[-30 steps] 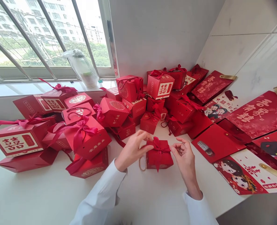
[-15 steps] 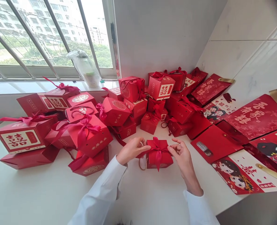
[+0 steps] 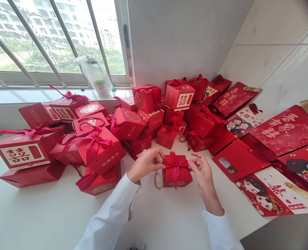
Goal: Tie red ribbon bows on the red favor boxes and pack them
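Note:
A small red gift box stands on the white table in front of me, tied on top with a dark red ribbon bow. At the box's left side, my left hand pinches the ribbon between thumb and fingers. On the opposite side my right hand pinches the ribbon's right part with thumb and forefinger, the other fingers loosely curled. A twisted cord handle loops out from the box's left side onto the table.
Piled red gift boxes with bows fill the left and back of the white table. Flat red gift bags lie along the right, up to the wall. A plastic-wrapped cup stands on the windowsill by the barred window.
My left hand has moved slightly up, its fingers drawn closer together at the ribbon. My right hand has shifted very little; the box stays in place.

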`<state>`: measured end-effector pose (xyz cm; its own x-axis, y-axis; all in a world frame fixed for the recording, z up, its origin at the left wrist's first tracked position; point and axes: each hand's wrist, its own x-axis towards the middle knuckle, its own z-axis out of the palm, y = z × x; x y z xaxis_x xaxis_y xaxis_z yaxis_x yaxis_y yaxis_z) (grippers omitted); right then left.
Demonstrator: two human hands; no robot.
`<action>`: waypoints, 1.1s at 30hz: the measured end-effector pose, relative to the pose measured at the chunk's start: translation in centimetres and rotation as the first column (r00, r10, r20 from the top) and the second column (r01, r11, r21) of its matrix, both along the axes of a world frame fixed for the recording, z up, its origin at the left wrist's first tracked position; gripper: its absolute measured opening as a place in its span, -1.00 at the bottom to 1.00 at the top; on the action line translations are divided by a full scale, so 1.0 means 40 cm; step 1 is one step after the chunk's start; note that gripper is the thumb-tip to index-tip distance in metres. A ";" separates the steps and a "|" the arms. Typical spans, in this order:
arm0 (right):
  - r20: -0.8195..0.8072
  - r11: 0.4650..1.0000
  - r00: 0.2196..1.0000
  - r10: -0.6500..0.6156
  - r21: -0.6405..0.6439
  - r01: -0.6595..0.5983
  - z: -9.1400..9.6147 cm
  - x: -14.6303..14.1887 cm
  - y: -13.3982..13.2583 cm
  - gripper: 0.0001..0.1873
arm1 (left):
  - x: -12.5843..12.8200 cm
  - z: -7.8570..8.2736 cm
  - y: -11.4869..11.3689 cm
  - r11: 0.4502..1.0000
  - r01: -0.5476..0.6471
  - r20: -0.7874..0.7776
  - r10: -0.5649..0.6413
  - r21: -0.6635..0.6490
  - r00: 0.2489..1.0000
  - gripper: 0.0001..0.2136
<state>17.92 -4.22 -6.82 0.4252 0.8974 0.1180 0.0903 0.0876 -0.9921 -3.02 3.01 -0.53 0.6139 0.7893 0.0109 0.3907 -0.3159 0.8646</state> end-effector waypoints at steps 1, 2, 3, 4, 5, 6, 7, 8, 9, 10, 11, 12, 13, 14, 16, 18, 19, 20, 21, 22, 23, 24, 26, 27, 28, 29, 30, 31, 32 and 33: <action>0.019 1.000 1.000 0.009 -0.002 -0.009 0.001 0.003 -0.001 -0.56 | 0.001 -0.001 0.000 1.000 0.005 -0.010 -0.005 0.002 1.000 -0.86; 0.043 1.000 0.999 0.020 -0.004 -0.020 0.003 0.007 -0.003 -0.57 | 0.001 -0.002 0.000 1.000 0.019 -0.020 -0.019 -0.013 1.000 -0.85; 0.069 0.999 0.997 0.033 -0.007 -0.033 0.005 0.013 -0.006 -0.58 | 0.001 -0.003 -0.001 0.999 0.036 -0.026 -0.037 -0.035 0.999 -0.84; 0.098 0.999 0.994 0.047 -0.010 -0.046 0.009 0.019 -0.009 -0.58 | 0.002 -0.004 -0.002 0.997 0.051 -0.030 -0.053 -0.060 0.998 -0.83; 0.122 0.998 0.991 0.061 -0.013 -0.060 0.013 0.026 -0.013 -0.59 | 0.002 -0.005 -0.003 0.995 0.059 -0.029 -0.062 -0.084 0.998 -0.82; 0.155 0.997 0.985 0.075 -0.013 -0.074 0.018 0.033 -0.016 -0.61 | 0.003 -0.006 -0.004 0.992 0.062 -0.023 -0.064 -0.106 0.998 -0.81; 0.203 0.996 0.975 0.086 -0.007 -0.087 0.024 0.039 -0.020 -0.63 | 0.005 -0.007 -0.005 0.990 0.056 -0.014 -0.059 -0.127 0.998 -0.81; 0.267 0.995 0.959 0.091 0.006 -0.097 0.029 0.045 -0.023 -0.66 | 0.006 -0.008 -0.006 0.988 0.047 -0.002 -0.048 -0.148 0.999 -0.80; 0.344 0.994 0.935 0.090 0.022 -0.104 0.035 0.049 -0.026 -0.69 | 0.008 -0.010 -0.007 0.985 0.035 0.010 -0.034 -0.170 0.999 -0.81; 0.426 0.993 0.901 0.086 0.040 -0.113 0.041 0.051 -0.027 -0.72 | 0.010 -0.012 -0.007 0.981 0.025 0.020 -0.021 -0.191 1.000 -0.81; 0.507 0.991 0.859 0.078 0.058 -0.124 0.047 0.052 -0.028 -0.75 | 0.012 -0.014 -0.007 0.978 0.018 0.028 -0.012 -0.209 1.000 -0.81; 0.576 0.988 0.815 0.071 0.071 -0.136 0.052 0.051 -0.028 -0.77 | 0.014 -0.016 -0.006 0.974 0.016 0.033 -0.009 -0.224 0.999 -0.81; 0.627 0.986 0.776 0.070 0.074 -0.149 0.057 0.048 -0.027 -0.79 | 0.015 -0.019 -0.006 0.972 0.018 0.036 -0.010 -0.235 0.999 -0.81; 0.670 0.984 0.738 0.073 0.071 -0.162 0.061 0.044 -0.026 -0.80 | 0.016 -0.021 -0.004 0.970 0.024 0.038 -0.016 -0.242 0.999 -0.80; 0.732 0.982 0.676 0.080 0.059 -0.180 0.067 0.033 -0.020 -0.79 | 0.018 -0.025 -0.002 0.967 0.040 0.040 -0.031 -0.251 0.999 -0.80; 0.762 0.982 0.642 0.079 0.052 -0.182 0.069 0.021 -0.014 -0.78 | 0.019 -0.028 -0.001 0.964 0.053 0.048 -0.042 -0.260 0.998 -0.80; 0.770 0.982 0.634 0.071 0.056 -0.179 0.068 0.016 -0.012 -0.77 | 0.019 -0.029 0.000 0.962 0.056 0.051 -0.044 -0.266 0.998 -0.81; 0.775 0.983 0.630 0.059 0.066 -0.172 0.066 0.012 -0.010 -0.76 | 0.019 -0.031 0.001 0.961 0.057 0.056 -0.043 -0.272 0.998 -0.81; 0.778 0.983 0.627 0.041 0.079 -0.163 0.064 0.008 -0.008 -0.76 | 0.019 -0.033 0.001 0.958 0.058 0.061 -0.043 -0.279 0.997 -0.81; 0.781 0.984 0.624 0.021 0.094 -0.150 0.061 0.005 -0.007 -0.75 | 0.018 -0.035 0.002 0.956 0.062 0.069 -0.044 -0.286 0.997 -0.81; 0.788 0.984 0.616 -0.004 0.114 -0.140 0.058 0.003 -0.007 -0.74 | 0.018 -0.037 0.003 0.954 0.069 0.079 -0.048 -0.292 0.996 -0.81; 0.800 0.981 0.599 -0.032 0.140 -0.135 0.054 0.001 -0.006 -0.73 | 0.018 -0.039 0.004 0.951 0.078 0.091 -0.053 -0.298 0.994 -0.80; 0.833 0.968 0.544 -0.103 0.210 -0.138 0.048 -0.001 -0.006 -0.70 | 0.017 -0.042 0.006 0.946 0.094 0.114 -0.061 -0.310 0.992 -0.78; 0.846 0.959 0.514 -0.138 0.244 -0.143 0.047 -0.001 -0.007 -0.69 | 0.016 -0.043 0.007 0.944 0.097 0.121 -0.061 -0.315 0.991 -0.77; 0.854 0.953 0.495 -0.163 0.267 -0.147 0.048 -0.001 -0.007 -0.68 | 0.016 -0.043 0.007 0.943 0.096 0.123 -0.059 -0.320 0.991 -0.77; 0.852 0.949 0.494 -0.172 0.277 -0.147 0.050 0.001 -0.009 -0.68 | 0.016 -0.043 0.007 0.941 0.092 0.124 -0.054 -0.325 0.991 -0.76; 0.840 0.951 0.517 -0.165 0.275 -0.144 0.055 0.003 -0.012 -0.68 | 0.016 -0.042 0.007 0.941 0.086 0.122 -0.048 -0.328 0.991 -0.76; 0.821 0.953 0.552 -0.145 0.267 -0.146 0.061 0.006 -0.016 -0.70 | 0.017 -0.040 0.006 0.940 0.082 0.120 -0.044 -0.331 0.992 -0.76; 0.800 0.953 0.588 -0.121 0.260 -0.158 0.069 0.009 -0.020 -0.73 | 0.017 -0.039 0.005 0.940 0.078 0.117 -0.041 -0.332 0.992 -0.77; 0.783 0.949 0.615 -0.095 0.257 -0.181 0.076 0.013 -0.026 -0.77 | 0.018 -0.037 0.004 0.940 0.076 0.117 -0.039 -0.334 0.992 -0.77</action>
<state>18.44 -5.25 -3.76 0.0082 0.7762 0.6305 0.8012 0.3722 -0.4686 -2.29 3.16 -2.03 0.6682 0.7214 -0.1817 0.2802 -0.0178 0.9598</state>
